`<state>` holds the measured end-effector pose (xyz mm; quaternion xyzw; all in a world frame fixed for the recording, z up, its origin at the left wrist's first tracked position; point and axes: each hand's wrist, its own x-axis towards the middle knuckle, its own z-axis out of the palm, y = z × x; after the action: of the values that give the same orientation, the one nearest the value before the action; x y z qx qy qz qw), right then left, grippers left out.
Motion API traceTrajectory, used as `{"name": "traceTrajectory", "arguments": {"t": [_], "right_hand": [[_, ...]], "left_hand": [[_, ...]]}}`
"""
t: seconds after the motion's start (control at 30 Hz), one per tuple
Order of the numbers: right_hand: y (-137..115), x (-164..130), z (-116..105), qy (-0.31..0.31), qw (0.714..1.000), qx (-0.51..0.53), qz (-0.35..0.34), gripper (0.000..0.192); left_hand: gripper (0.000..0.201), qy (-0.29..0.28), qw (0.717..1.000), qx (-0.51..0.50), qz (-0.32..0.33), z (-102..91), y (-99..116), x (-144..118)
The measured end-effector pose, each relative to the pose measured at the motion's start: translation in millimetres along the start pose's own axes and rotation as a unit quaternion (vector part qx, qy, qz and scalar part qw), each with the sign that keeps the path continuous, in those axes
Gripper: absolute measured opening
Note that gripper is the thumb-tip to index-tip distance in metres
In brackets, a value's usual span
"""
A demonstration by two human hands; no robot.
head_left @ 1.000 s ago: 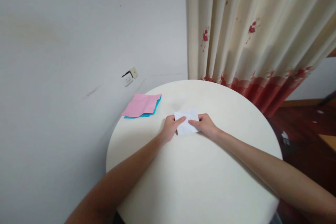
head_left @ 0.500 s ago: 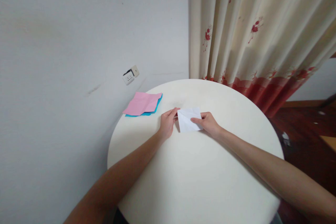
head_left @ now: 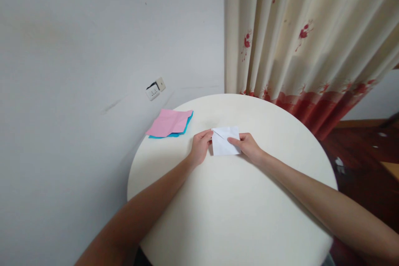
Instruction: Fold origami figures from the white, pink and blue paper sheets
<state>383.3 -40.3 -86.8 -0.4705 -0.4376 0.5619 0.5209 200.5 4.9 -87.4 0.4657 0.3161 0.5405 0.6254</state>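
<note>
The blue paper point(head_left: 183, 129) lies mostly under the pink paper point(head_left: 170, 123), so only a thin edge peeks out. The right hand point(head_left: 247, 146) covers a corner of the white paper point(head_left: 225, 141). Both arms run off the bottom edge. The curtain point(head_left: 299, 37) is cut off at the top. The small bits on the floor point(head_left: 338, 162) are too blurry to tell.

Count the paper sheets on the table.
3: a white sheet between both hands, a pink sheet near the left edge, and a blue sheet under the pink; more may be hidden beneath.
</note>
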Motion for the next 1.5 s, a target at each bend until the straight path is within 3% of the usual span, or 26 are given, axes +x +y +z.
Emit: {"name": "traceTrajectory", "arguments": {"t": [0.33, 0.63, 0.77, 1.23, 1.5], "right_hand": [[-5, -4, -1, -0.068, 0.997, 0.026, 0.010, 0.046], [-13, -7, 0, -0.041, 0.999, 0.000, -0.015, 0.040], [-16, -8, -2, -0.045, 0.999, -0.011, -0.013, 0.040], [-27, -9, -4, -0.040, 0.997, -0.063, -0.035, 0.035], [-34, -13, -3, -0.058, 0.993, -0.094, -0.030, 0.034]], "left_hand": [[0.023, 0.005, 0.996, 0.085, 0.013, -2.2, 0, -1], [0.027, -0.102, 0.973, 0.202, 0.052, 12.8, 13, -18], [0.028, -0.109, 0.964, 0.233, 0.071, 15.6, 18, -20], [0.030, -0.109, 0.968, 0.218, 0.053, 20.7, 24, -24], [0.031, -0.081, 0.980, 0.179, -0.034, 25.0, 26, -29]]}}
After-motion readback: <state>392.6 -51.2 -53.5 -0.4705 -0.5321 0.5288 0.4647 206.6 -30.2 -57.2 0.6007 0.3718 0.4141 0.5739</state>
